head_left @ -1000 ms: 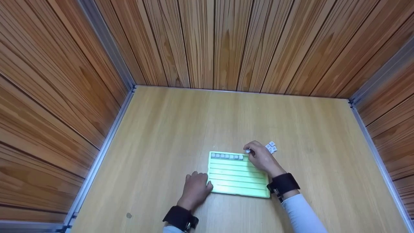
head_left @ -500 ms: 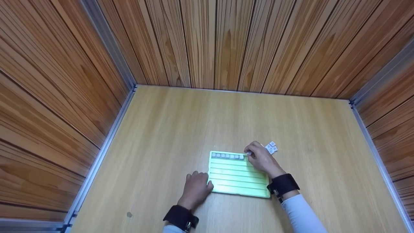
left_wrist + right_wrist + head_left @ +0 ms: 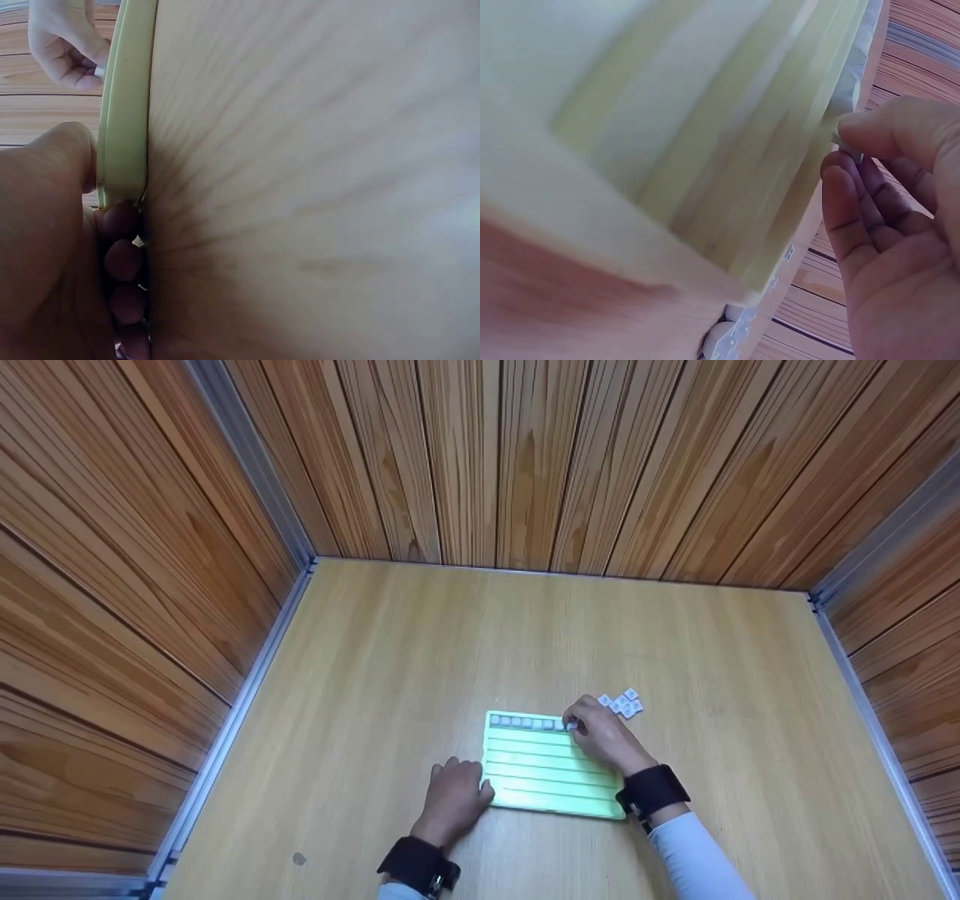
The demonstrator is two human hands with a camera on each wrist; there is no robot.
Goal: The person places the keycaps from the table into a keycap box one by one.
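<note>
A light green tray (image 3: 551, 781) with ridged rows lies on the table. Along its top row sit several small whitish keycaps (image 3: 526, 723). My left hand (image 3: 454, 801) grips the tray's left side, thumb on the rim and fingertips low against the outer edge in the left wrist view. Between thumb and fingertips my right hand (image 3: 606, 733) pinches one small white keycap (image 3: 847, 145), at the right end of the filled stretch of the top row. The hand partly hides this keycap and the tray's upper right corner.
Several loose white keycaps (image 3: 624, 705) lie on the wooden table (image 3: 420, 660) just beyond the tray's upper right corner. Wood-panelled walls (image 3: 525, 465) with grey metal edging enclose the table at the back and sides. A dark round spot (image 3: 299, 859) marks the table at front left.
My right hand has moved slightly toward me with the keycap, from the tray's far rim to the top row. More loose keycaps show behind it. The left hand stays put.
</note>
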